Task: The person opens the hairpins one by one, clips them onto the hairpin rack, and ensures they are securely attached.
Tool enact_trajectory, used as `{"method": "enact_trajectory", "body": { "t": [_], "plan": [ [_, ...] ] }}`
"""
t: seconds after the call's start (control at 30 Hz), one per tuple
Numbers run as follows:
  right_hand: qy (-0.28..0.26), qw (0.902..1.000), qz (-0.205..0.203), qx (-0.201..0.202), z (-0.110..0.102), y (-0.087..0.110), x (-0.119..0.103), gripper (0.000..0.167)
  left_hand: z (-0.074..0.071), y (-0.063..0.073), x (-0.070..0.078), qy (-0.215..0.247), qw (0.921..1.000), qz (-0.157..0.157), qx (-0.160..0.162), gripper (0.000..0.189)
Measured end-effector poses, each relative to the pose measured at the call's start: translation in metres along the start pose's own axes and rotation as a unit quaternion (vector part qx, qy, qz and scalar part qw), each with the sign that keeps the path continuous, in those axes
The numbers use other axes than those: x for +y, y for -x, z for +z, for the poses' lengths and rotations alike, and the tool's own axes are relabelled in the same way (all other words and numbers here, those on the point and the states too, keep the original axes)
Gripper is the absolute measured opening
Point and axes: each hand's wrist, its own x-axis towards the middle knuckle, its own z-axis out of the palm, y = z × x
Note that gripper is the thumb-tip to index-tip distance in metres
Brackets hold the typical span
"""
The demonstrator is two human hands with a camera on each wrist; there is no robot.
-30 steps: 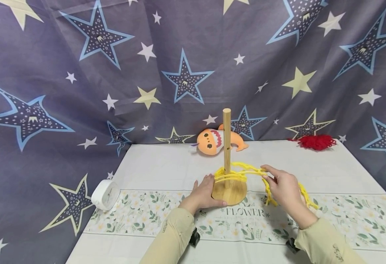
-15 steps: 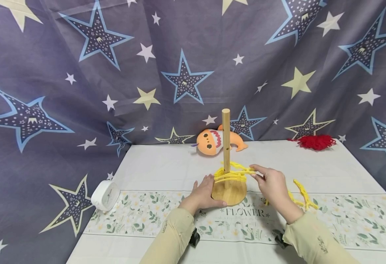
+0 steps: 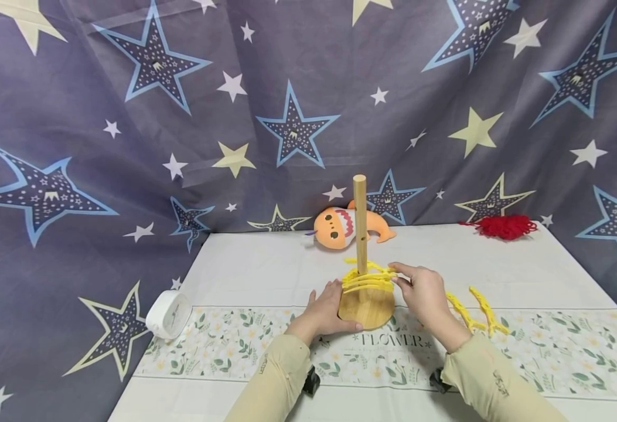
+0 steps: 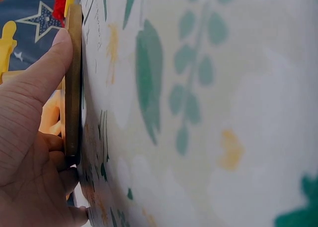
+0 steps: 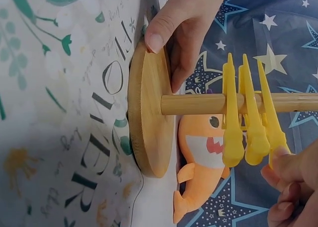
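A wooden stand, with a round base (image 3: 367, 313) and an upright post (image 3: 360, 225), is on the table. My left hand (image 3: 321, 310) holds the base by its left edge; the left wrist view shows the thumb against the rim. Low around the post, above the base, sit yellow branch-shaped plastic pieces (image 5: 232, 122). My right hand (image 3: 425, 293) pinches the right end of the topmost yellow branch piece (image 5: 271, 113). That piece tilts slightly away from the others in the right wrist view. Two more loose yellow branch pieces (image 3: 486, 312) lie right of my right forearm.
Behind the post leans an orange plush shark (image 3: 331, 228) against the star-patterned cloth (image 3: 192, 158). A red bundle of yarn (image 3: 504, 227) lies at the back right. On the left edge stands a white clock (image 3: 168, 313). A floral strip (image 3: 234, 340) runs across the white table.
My right hand has moved left toward the post, bringing the yellow branch piece onto it over the others. The loose pieces on the right are now less covered. The left hand stays in place.
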Motion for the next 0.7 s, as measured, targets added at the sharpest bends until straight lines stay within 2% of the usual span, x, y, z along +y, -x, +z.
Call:
{"method": "enact_trajectory", "body": {
  "t": [0.47, 0.7],
  "plan": [
    [-0.007, 0.9998, 0.006, -0.019, 0.0037, -0.0029, 0.0006, 0.029, 0.0001, -0.0003, 0.0008, 0.009, 0.9999, 0.007, 0.001, 0.116],
    [-0.003, 0.9996, -0.013, -0.023, 0.0034, -0.0043, -0.0021, 0.027, 0.0007, -0.0002, -0.0004, 0.011, 0.9999, 0.008, 0.000, 0.115]
  ]
}}
